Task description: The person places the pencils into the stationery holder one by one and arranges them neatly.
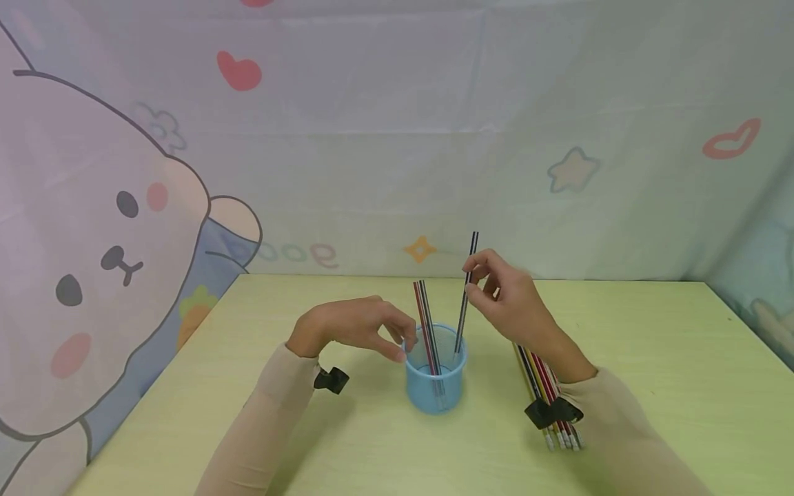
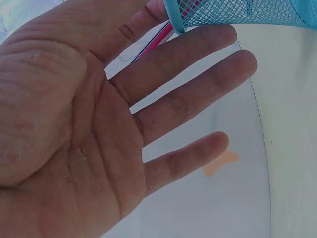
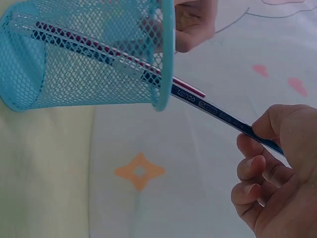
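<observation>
A light blue mesh pencil cup (image 1: 435, 398) stands upright on the table, with red and dark striped pencils (image 1: 425, 310) leaning inside it. My left hand (image 1: 356, 322) pinches the cup's left rim with thumb and forefinger; in the left wrist view its other fingers (image 2: 198, 101) stretch out past the rim. Between the thumb and fingertips of my right hand (image 1: 511, 297) is a dark striped pencil (image 3: 218, 113). That pencil slants down over the right side of the rim, its lower end inside the cup.
To the right of the cup, partly under my right forearm, lies a bundle of several pencils (image 1: 547, 382) in yellow, black and red, white eraser ends toward me. The pale yellow table (image 1: 670, 386) ends at a printed cloth backdrop (image 1: 397, 138).
</observation>
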`<state>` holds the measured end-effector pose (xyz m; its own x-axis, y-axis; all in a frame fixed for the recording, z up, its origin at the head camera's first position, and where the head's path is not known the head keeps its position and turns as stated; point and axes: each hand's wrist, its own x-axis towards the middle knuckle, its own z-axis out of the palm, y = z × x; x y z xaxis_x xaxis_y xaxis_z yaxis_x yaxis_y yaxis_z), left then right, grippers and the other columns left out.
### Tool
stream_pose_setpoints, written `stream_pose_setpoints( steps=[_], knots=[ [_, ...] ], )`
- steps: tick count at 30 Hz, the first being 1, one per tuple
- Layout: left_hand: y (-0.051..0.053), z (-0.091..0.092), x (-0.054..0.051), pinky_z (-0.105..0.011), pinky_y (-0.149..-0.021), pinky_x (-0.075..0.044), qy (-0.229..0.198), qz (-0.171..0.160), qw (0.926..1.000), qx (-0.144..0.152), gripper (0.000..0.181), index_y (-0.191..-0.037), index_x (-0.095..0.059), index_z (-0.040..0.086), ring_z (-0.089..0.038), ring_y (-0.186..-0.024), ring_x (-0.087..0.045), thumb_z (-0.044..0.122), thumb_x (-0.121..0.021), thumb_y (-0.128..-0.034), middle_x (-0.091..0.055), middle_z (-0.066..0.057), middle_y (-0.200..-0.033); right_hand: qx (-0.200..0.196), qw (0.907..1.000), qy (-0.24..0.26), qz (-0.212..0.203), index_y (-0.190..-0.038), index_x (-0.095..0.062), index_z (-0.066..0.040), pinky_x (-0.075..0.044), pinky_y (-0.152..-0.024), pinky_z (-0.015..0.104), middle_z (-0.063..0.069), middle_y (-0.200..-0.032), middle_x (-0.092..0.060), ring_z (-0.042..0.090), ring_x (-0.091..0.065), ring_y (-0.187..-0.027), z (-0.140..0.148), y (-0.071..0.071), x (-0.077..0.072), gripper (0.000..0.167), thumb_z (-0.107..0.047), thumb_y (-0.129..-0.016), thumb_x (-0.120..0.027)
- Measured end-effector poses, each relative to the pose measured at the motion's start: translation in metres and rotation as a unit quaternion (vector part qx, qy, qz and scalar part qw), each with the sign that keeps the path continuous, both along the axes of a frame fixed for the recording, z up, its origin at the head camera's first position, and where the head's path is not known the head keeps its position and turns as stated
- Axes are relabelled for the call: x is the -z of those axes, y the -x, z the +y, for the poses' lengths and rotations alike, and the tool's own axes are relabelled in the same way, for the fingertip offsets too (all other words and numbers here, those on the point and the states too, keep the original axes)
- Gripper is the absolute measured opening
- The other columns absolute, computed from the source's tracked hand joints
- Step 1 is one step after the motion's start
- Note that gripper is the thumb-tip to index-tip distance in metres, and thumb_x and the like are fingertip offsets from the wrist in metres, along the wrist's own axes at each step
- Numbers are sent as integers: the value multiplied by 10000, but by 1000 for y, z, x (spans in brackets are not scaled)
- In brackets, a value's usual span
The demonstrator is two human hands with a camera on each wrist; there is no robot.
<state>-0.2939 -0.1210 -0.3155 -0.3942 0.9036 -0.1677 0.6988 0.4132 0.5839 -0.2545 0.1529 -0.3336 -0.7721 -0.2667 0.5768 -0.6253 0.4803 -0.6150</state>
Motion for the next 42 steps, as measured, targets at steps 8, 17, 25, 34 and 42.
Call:
stream_pose_setpoints(
  steps=[8, 17, 25, 34, 42],
  knots=[
    [1, 0, 2, -368, -956, -534, -22, -23, 10000, 48, 70, -962, -685, 179, -95, -1028, -673, 149, -730, -917, -681, 130, -977, -449, 9979, -460, -119, -1137, -559, -153, -455, -522, 261, -21, -863, -619, 126, -543, -636, -13, 4, 18, 270, -4, -913, -591],
    [1, 0, 3, -342, -947, -532, 10, 34, 10000, -16, 78, -949, -680, 210, -92, -1030, -670, 164, -733, -916, -715, 33, -1039, -623, 9884, -1333, -386, -1185, -538, -149, -373, -488, 237, -66, -853, -606, 49, -365, -492, -21, 4, 28, 291, -40, -924, -606],
    [2, 0, 3, -268, -933, -519, -5, 93, 10000, 36, 67, -959, -685, 199, -93, -1034, -670, 178, -733, -918, -722, -19, -1059, -641, 9853, -1521, -432, -1210, -570, -144, -412, -507, 244, -44, -883, -624, 63, -429, -530, -20, 3, 27, 317, -42, -911, -604],
    [2, -1, 4, -261, -927, -519, -40, 113, 9999, 48, 52, -958, -694, 192, -93, -1027, -673, 186, -728, -920, -708, 85, -1016, -595, 9868, -1430, -480, -1174, -573, -159, -444, -514, 255, -34, -881, -649, 77, -474, -529, -4, 11, 24, 281, -34, -925, -608],
    [0, -1, 2, -268, -929, -517, 12, 71, 10000, -24, 72, -959, -688, 217, -99, -1042, -672, 186, -733, -912, -684, 146, -1016, -784, 9692, -1912, -1338, -1217, -541, -138, -484, -605, 305, 19, -972, -651, 132, -532, -612, 26, 16, 16, 261, -67, -969, -570]
  ],
)
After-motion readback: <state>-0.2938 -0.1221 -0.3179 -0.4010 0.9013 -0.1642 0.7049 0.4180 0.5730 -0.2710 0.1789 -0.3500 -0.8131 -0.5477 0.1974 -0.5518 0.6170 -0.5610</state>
